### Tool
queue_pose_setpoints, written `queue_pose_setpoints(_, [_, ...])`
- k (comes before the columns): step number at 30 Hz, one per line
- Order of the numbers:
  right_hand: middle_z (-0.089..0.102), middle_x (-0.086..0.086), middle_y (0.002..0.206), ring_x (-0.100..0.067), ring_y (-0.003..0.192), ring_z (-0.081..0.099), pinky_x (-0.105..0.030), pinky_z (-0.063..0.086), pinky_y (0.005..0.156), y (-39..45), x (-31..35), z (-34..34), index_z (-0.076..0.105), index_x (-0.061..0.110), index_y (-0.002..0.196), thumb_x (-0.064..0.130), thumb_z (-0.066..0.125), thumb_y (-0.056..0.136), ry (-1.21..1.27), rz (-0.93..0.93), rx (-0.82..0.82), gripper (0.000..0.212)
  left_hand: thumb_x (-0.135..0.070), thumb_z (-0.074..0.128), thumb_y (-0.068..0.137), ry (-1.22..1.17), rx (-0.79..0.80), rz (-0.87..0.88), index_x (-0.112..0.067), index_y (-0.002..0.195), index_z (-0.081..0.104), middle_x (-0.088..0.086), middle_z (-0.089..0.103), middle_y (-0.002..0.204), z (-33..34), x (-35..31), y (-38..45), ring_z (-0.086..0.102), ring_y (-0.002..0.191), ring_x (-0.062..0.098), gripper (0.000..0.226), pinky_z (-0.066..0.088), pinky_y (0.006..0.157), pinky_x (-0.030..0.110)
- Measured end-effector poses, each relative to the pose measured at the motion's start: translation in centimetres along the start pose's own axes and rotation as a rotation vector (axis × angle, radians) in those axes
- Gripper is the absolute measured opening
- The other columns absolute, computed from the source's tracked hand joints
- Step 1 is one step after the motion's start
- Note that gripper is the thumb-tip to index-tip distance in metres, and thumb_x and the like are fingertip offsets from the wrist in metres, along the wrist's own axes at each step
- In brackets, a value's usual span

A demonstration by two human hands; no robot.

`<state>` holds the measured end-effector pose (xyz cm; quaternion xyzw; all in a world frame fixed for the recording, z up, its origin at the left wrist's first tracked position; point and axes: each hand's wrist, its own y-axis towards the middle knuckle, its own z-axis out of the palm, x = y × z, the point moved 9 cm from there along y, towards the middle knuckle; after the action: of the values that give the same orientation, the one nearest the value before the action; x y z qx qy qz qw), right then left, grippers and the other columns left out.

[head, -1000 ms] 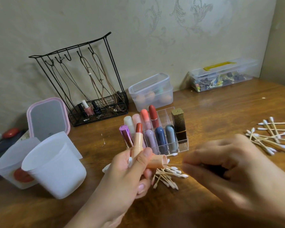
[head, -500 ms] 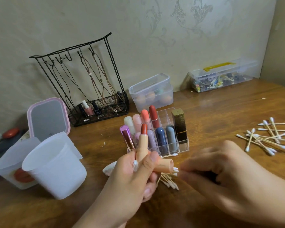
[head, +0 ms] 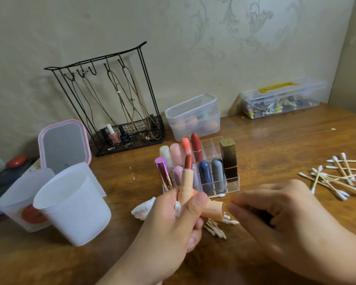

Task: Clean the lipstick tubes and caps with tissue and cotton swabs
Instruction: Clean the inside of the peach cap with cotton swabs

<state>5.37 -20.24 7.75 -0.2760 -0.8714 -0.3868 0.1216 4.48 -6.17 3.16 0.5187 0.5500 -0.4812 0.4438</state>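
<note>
My left hand (head: 173, 229) grips a peach lipstick tube (head: 186, 182) upright, its red bullet exposed. The same hand also holds the tube's peach cap (head: 214, 211) sideways, open end pointing right. My right hand (head: 286, 219) is curled, its fingertips pinched right at the cap's opening on a cotton swab that is almost wholly hidden. Behind the hands, a clear organizer (head: 232, 182) holds several lipsticks. A crumpled tissue (head: 143, 209) lies left of my left hand. A pile of used swabs (head: 216, 231) lies under the cap.
Clean cotton swabs (head: 337, 177) are scattered on the wooden table at right. A white cup (head: 74, 206) and a pink-framed mirror (head: 64, 145) stand at left. Against the wall are a black wire rack (head: 115, 112), a clear box (head: 193, 118) and a yellow-handled case (head: 282, 99).
My right hand has moved left, closing the gap to the cap so the swab stick no longer shows. My left hand has shifted the tube and cap slightly right.
</note>
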Motion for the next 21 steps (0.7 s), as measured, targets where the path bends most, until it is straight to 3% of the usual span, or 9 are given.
queue_pose_setpoints(3, [0.052,0.004,0.057,-0.009,0.049,0.046,-0.027,0.039,0.047,0.0,0.6,0.5,0.067,0.015,0.069,0.033,0.059,0.092,0.082,-0.042,0.07,0.03,-0.053,0.055,0.072,0.014,-0.01,-0.001,-0.016,0.104,0.055,-0.003,0.051,0.058,-0.2,0.0,0.0,0.04,0.043,0.005,0.048,0.034,0.044,0.017])
queue_pose_setpoints(7, [0.053,0.007,0.056,-0.008,0.047,0.047,-0.027,0.041,0.046,0.1,-0.5,-0.1,0.068,0.019,0.071,0.034,0.059,0.09,0.083,0.037,0.009,0.026,-0.05,0.053,0.076,0.022,-0.005,0.016,-0.018,0.103,0.055,-0.005,0.052,0.058,0.0,-0.3,0.1,0.041,0.043,0.004,0.042,0.037,0.046,0.014])
queue_pose_setpoints(10, [0.048,0.004,0.056,-0.007,0.047,0.042,-0.026,0.038,0.045,0.0,0.1,0.8,0.065,0.016,0.069,0.03,0.062,0.092,0.118,0.008,0.086,0.027,-0.048,0.054,0.076,0.043,-0.038,0.045,-0.018,0.1,0.057,-0.005,0.052,0.058,-0.3,-0.6,0.1,0.043,0.044,0.003,0.039,0.039,0.047,0.013])
queue_pose_setpoints(13, [0.052,0.001,0.054,-0.008,0.045,0.041,-0.024,0.036,0.042,0.0,-0.8,-0.4,0.069,0.014,0.071,0.032,0.063,0.09,0.184,0.077,-0.015,0.027,-0.05,0.053,0.075,0.058,-0.05,0.089,-0.02,0.097,0.057,-0.006,0.052,0.058,-0.4,-1.0,-0.1,0.044,0.046,0.002,0.038,0.041,0.051,0.012])
queue_pose_setpoints(16, [0.046,0.001,0.054,-0.009,0.047,0.039,-0.028,0.036,0.045,0.0,-0.3,0.8,0.063,0.016,0.068,0.033,0.06,0.092,0.153,0.052,0.109,0.03,-0.052,0.053,0.073,0.098,-0.092,0.14,-0.026,0.095,0.057,-0.009,0.054,0.058,-1.0,-1.3,-0.1,0.047,0.049,0.001,0.034,0.044,0.053,0.011])
queue_pose_setpoints(17, [0.044,0.002,0.054,-0.006,0.048,0.037,-0.025,0.034,0.044,-0.1,-0.2,1.1,0.065,0.015,0.07,0.033,0.061,0.093,0.203,0.051,0.136,0.029,-0.052,0.053,0.073,0.108,-0.095,0.155,-0.027,0.095,0.057,-0.009,0.055,0.058,-1.1,-1.5,-0.1,0.048,0.05,0.002,0.034,0.044,0.053,0.012])
queue_pose_setpoints(19, [0.044,0.008,0.051,0.001,0.048,0.035,-0.015,0.029,0.044,-0.1,-1.0,0.1,0.073,0.016,0.077,0.034,0.063,0.09,0.347,0.129,0.034,0.024,-0.055,0.054,0.072,0.116,-0.076,0.182,-0.026,0.097,0.059,-0.007,0.055,0.06,-1.0,-1.7,-0.1,0.048,0.053,0.005,0.038,0.043,0.055,0.014])
queue_pose_setpoints(21, [0.049,0.009,0.051,0.002,0.046,0.037,-0.012,0.03,0.044,-0.1,-1.7,-0.4,0.075,0.018,0.079,0.035,0.063,0.087,0.298,0.162,-0.038,0.022,-0.056,0.055,0.072,0.107,-0.073,0.201,-0.026,0.097,0.059,-0.005,0.055,0.061,-1.2,-1.9,0.0,0.047,0.054,0.007,0.039,0.044,0.057,0.016])
